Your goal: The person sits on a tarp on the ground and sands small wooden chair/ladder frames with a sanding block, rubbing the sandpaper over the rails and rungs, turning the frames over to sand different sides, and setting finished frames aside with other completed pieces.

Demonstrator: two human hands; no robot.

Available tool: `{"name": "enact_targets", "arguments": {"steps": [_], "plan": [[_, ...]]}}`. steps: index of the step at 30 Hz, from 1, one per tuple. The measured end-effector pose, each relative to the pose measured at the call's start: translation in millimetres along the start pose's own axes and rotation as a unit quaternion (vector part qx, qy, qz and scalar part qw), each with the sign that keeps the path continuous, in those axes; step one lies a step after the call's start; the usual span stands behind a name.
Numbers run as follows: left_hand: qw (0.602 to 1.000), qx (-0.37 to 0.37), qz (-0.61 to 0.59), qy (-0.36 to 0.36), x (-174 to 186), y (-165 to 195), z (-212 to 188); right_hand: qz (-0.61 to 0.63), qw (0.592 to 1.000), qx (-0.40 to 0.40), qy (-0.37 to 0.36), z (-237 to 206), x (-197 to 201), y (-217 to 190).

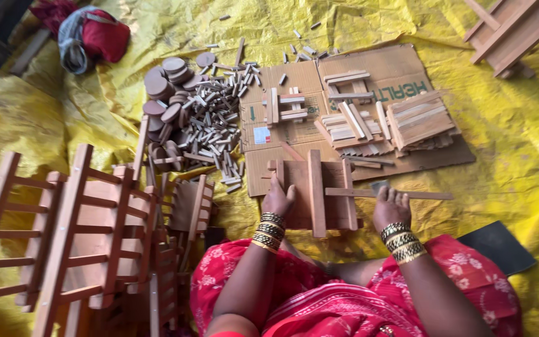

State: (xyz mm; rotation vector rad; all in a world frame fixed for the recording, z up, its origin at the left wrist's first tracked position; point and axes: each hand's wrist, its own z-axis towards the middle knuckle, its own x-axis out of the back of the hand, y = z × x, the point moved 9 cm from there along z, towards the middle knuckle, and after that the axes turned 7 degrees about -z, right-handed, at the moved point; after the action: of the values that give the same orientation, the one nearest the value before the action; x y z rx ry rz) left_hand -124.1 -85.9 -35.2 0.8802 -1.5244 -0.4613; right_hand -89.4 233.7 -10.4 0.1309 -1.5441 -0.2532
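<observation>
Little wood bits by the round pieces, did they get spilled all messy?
They do look scattered. The small wooden sticks lie in a loose heap pointing every way, beside the round wooden discs. A few strays sit apart on the yellow sheet. Nothing looks broken.

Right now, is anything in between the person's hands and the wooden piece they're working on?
No, nothing visible is. The left hand rests directly on the wooden frame, at its left side. The right hand lies on a long thin slat laid across the frame's right side.
</observation>
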Motion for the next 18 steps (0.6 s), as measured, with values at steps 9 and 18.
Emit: {"name": "enact_targets", "arguments": {"steps": [9,18], "plan": [[1.000,-0.011,-0.012,0.005,0.4,2.6,-0.8,0.041,0.982,-0.166,-0.082,24.6,11.3,88.0],[0.999,-0.046,-0.001,0.001,-3.0,-4.8,-10.5,0.022,0.985,0.059,0.158,-54.7,46.5,-35.9]]}}
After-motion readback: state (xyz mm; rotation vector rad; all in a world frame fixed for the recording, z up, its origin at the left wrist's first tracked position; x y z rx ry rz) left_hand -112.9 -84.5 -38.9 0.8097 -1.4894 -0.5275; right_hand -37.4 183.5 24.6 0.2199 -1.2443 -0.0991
